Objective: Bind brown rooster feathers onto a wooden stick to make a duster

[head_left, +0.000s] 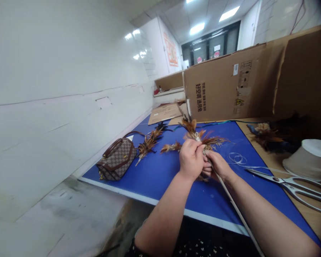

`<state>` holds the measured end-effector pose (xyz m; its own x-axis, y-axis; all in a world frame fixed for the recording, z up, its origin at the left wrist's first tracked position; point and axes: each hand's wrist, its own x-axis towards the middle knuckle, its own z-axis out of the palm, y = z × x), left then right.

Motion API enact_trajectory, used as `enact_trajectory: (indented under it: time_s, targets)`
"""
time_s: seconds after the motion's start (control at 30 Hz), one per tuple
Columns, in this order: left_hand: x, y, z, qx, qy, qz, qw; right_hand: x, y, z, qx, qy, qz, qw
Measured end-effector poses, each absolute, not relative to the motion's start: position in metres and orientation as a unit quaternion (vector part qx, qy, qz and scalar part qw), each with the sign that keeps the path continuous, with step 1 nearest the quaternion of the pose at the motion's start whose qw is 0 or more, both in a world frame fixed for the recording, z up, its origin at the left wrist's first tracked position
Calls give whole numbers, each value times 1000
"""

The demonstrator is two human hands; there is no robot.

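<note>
My left hand [190,157] and my right hand [217,165] meet above the blue mat, fingers closed on a long thin stick [237,207] with brown feathers [189,126] around its far end. The stick slants back along my right forearm toward the bottom of the view. A pale cord [197,136] shows among the feathers just beyond my left hand. My fingers hide the spot they pinch. A small feather bunch [172,147] lies left of my hands, and a longer feather bundle [151,141] farther left.
A brown patterned handbag [120,159] stands at the mat's left edge. On the right lie large scissors [291,184], a white spool [307,162], loose ribbon [238,159] and dark feathers [275,137]. A big cardboard box [219,89] blocks the back of the blue mat [160,178].
</note>
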<state>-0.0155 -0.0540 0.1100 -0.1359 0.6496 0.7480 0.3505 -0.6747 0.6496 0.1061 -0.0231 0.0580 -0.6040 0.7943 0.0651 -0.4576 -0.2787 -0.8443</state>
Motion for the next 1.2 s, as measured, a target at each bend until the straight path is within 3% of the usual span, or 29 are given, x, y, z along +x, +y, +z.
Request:
enact_trajectory:
  time_s: [0.27,0.57,1.2]
  targets:
    - [-20,-58,91,479,415,729,260,106,-26,66,-168,-457,769,414]
    - [-24,-43,104,395,353,692,490,103,-28,60,-170,-476,766,398]
    - [-31,-46,103,423,314,707,472,105,-27,53,-167,-547,722,389]
